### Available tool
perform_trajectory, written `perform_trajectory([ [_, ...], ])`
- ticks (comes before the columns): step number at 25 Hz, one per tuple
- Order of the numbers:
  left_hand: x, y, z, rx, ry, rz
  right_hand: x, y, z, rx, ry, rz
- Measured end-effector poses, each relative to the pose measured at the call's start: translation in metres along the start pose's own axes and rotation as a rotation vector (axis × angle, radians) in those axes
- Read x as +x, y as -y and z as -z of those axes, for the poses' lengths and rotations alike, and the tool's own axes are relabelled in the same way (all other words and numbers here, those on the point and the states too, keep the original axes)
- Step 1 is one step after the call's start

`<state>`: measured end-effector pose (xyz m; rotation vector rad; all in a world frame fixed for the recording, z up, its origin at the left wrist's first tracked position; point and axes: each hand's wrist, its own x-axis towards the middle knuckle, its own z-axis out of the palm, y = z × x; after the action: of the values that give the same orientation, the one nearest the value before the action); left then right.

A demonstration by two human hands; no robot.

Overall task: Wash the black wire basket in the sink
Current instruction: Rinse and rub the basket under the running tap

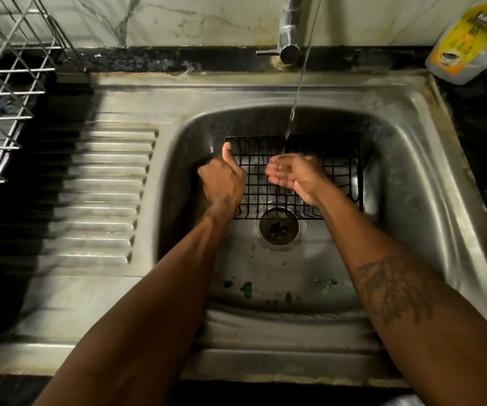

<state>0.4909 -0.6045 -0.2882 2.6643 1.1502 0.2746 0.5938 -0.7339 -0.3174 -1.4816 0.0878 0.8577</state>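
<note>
Plainly, the black wire basket [258, 186] lay in the sink [412, 177], toward the back of the basin, its near edge just over the drain [278, 227] and the stream of water [300, 83] falling on its far side. Its long axis ran left to right across the basin, with the open side facing up; whether it sat flat or tipped I could not tell. The left hand [221, 186] gripped the basket's left rim, thumb up against the corner. The right hand [295, 177], blurred and wet, hovered over the grid, loosely cupped and holding nothing I could make out. I judged the basket light and stiff, slippery when wet, and best held by the thicker rim wire, not the thin grid.
</note>
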Motion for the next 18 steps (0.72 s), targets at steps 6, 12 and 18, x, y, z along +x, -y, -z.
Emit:
perform_trajectory([
  [6,-0.004,0.0,-0.001,-0.09,0.008,0.012,-0.001,-0.001,-0.017,-0.022,-0.026,0.037],
  [12,-0.008,-0.008,0.009,-0.206,0.061,0.003,-0.007,-0.012,-0.028,-0.084,0.162,-0.133],
  [18,-0.016,-0.022,0.002,-0.257,0.075,-0.101,0.001,-0.002,-0.024,0.081,-0.05,0.04],
])
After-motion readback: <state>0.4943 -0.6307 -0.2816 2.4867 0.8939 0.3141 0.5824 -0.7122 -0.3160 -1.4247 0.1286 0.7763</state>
